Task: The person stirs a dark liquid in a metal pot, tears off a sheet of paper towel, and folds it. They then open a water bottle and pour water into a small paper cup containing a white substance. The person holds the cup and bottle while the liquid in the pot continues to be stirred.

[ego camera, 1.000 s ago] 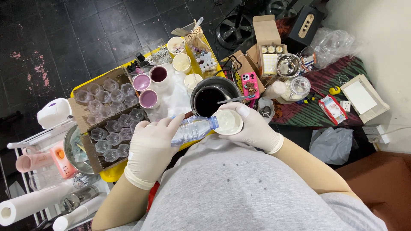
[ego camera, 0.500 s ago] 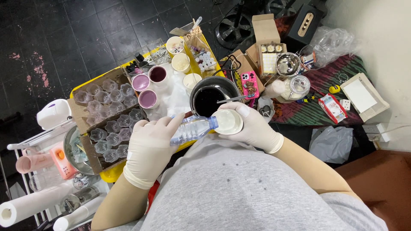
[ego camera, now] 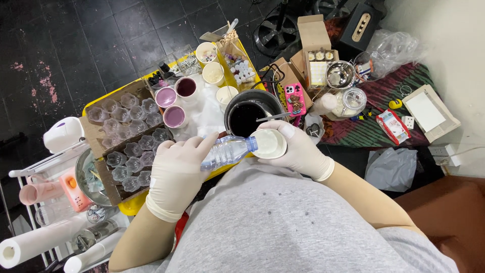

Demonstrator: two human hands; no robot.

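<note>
Gripping one tipped water bottle (ego camera: 227, 151) in my left hand (ego camera: 177, 174), my right hand (ego camera: 298, 149) clutches one white cup (ego camera: 269, 143); one black pot (ego camera: 251, 114) and two purple cups (ego camera: 171, 107) sit beyond.

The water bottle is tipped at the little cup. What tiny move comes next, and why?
Probably tilt the water bottle slightly more. The left hand holds it nearly level, its mouth at the rim of the small cup in the right hand. I cannot see water flowing.
</note>
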